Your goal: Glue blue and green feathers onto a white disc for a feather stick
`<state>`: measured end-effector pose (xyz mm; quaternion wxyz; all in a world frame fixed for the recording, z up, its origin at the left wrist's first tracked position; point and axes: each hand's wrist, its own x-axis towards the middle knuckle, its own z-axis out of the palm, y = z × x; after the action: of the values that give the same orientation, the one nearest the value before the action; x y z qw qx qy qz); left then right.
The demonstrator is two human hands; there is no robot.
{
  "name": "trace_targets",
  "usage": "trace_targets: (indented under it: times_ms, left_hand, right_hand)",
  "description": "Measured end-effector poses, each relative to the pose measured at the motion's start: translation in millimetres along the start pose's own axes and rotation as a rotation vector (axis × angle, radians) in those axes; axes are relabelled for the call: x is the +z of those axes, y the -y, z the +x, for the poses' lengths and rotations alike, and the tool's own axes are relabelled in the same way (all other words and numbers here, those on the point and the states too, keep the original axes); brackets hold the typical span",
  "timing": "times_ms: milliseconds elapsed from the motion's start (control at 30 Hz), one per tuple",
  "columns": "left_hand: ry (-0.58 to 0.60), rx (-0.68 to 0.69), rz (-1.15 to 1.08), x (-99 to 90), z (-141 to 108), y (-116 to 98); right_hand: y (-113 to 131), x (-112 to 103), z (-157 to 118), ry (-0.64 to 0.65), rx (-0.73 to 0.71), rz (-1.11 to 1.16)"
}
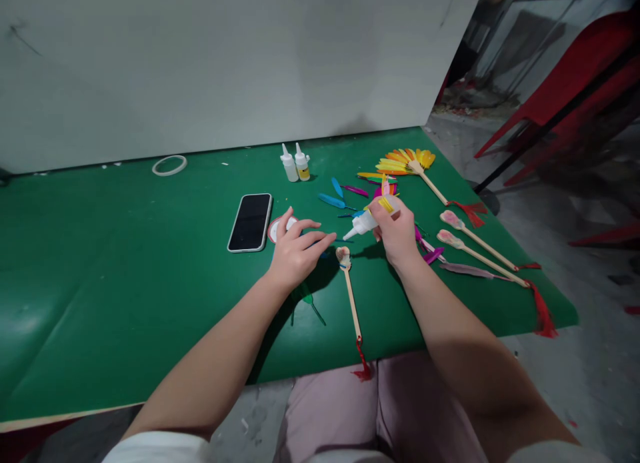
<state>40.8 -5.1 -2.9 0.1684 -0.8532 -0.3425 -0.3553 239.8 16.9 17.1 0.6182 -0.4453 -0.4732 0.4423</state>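
In my right hand (395, 233) is a white glue bottle (367, 222), tilted with its nozzle pointing down and left. Just below the nozzle lies a wooden fan handle (353, 300), its rounded head smeared with something pale and a red tassel (361, 366) at its near end. My left hand (297, 250) hovers left of that head with fingers spread, holding nothing that I can see. Green feathers (311, 302) lie partly hidden under my left wrist. Blue feathers (331, 200) and magenta ones (357, 191) are scattered beyond my hands.
A phone (250, 223) lies left of my left hand, by a round white disc (274, 231). Two glue bottles (295, 164) stand farther back. At right are a yellow feather fan (410, 163) and two more handles (480, 256). A tape ring (170, 165) lies far left.
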Motion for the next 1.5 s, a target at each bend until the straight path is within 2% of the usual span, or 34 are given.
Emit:
trace_targets:
  times_ms: [267,533,633,800,1100,1267,1500]
  left_hand:
    - [-0.022,-0.003,0.006,-2.8,2,0]
    - [-0.022,0.008,0.018,-3.2,3,0]
    - [-0.021,0.005,0.020,-3.2,3,0]
    - [-0.002,-0.008,0.020,-1.5,2,1]
    - [0.012,-0.053,-0.023,1.0,-2,3]
    - [0.016,-0.068,-0.046,0.8,-2,3]
    - [0.015,-0.055,-0.006,1.4,-2,5]
  right_hand:
    - [-1,-1,0,0.004,-0.023,-0.085]
    - [2,-4,-2,0.042,-0.163,-0.254]
    - [1,-5,0,0.020,-0.109,-0.135]
    - [-2,-5,8,-0.094,0.060,0.162]
    - [1,-8,14,0.022,0.232,0.417]
    - [9,-9,13,0.133,0.318,0.431]
    - [7,-9,11,0.201,0.376,0.447]
